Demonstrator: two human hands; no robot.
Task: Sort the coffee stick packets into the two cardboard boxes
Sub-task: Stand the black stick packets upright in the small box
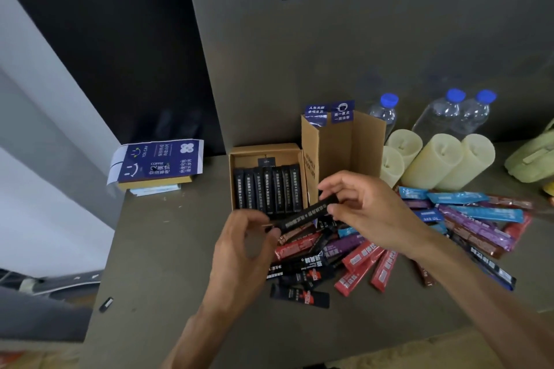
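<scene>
Our left hand (pixel 239 252) and right hand (pixel 365 210) each pinching an end of one black coffee stick packet (pixel 302 216), both grips closed on it, just in front of the open cardboard box (pixel 263 150) lined with black packets, mixed packets (pixel 368 257) heaped on the tabletop (pixel 156 278), taller cardboard box (pixel 341 147) beside
</scene>
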